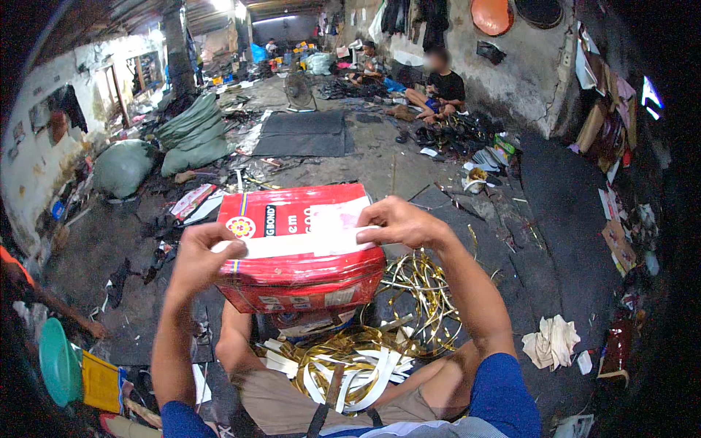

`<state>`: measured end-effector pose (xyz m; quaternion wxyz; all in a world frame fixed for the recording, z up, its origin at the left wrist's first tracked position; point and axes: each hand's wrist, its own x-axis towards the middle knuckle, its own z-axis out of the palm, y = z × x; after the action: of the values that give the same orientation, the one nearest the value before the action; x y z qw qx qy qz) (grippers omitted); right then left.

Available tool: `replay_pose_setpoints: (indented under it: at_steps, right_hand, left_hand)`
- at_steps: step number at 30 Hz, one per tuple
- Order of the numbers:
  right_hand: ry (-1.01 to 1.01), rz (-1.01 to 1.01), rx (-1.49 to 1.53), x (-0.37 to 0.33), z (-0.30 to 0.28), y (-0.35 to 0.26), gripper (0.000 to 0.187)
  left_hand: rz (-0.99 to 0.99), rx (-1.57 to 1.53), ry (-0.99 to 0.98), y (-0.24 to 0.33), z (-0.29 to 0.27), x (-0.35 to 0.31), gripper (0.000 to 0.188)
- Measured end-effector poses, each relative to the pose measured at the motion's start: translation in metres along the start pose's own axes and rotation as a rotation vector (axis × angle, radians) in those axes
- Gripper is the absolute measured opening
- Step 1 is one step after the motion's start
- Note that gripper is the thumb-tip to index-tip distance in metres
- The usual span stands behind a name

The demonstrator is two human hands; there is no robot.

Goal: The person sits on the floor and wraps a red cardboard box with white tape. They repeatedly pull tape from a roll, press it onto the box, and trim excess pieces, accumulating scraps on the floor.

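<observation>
A white strip (285, 247) lies stretched across the top of a red cardboard box (307, 276) in front of me. My left hand (198, 257) pinches its left end between thumb and fingers, at the box's near left corner. At the right side of the box, my right hand (403, 223) grips the other end the same way. The box rests on something round, mostly hidden beneath it. Gold and white strips (358, 369) are heaped between my legs, and more gold strips (434, 296) lie in loose coils to the right of the box.
A green basin (58, 361) stands at the lower left, near another person's arm (69, 314). Crumpled cloth (551, 342) lies on the right. Farther off are green sacks (193, 135), a dark mat (303, 133), a fan (298, 90) and a seated person (442, 87) among scraps.
</observation>
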<state>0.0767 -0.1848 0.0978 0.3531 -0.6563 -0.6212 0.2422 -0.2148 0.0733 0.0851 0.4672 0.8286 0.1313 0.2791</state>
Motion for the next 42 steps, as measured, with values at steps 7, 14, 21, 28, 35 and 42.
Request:
replay_pose_setpoints:
  at_steps: [7,14,21,28,35,42]
  right_hand:
    - [0.097,0.108,-0.070,0.014,0.006,0.027,0.023]
    - [0.323,0.098,-0.350,0.027,0.034,0.027,0.030]
    - [0.495,0.095,-0.490,0.007,0.045,0.041,0.021]
    - [0.566,0.012,-0.573,-0.011,0.046,0.036,0.017]
    - [0.536,-0.097,-0.573,-0.018,0.046,0.051,0.016]
    - [0.516,-0.028,-0.328,-0.013,0.032,0.057,0.022]
  left_hand:
    - [-0.111,1.041,0.163,-0.027,-0.055,0.031,0.019]
    - [0.454,0.249,-0.009,-0.042,0.121,0.079,0.064]
    - [0.212,0.022,-0.090,-0.033,0.193,0.075,0.027]
    - [0.319,0.139,-0.054,-0.035,0.194,0.069,0.019]
    - [0.441,0.185,-0.056,-0.039,0.192,0.067,0.018]
    - [0.165,-0.049,-0.095,-0.035,0.194,0.070,0.025]
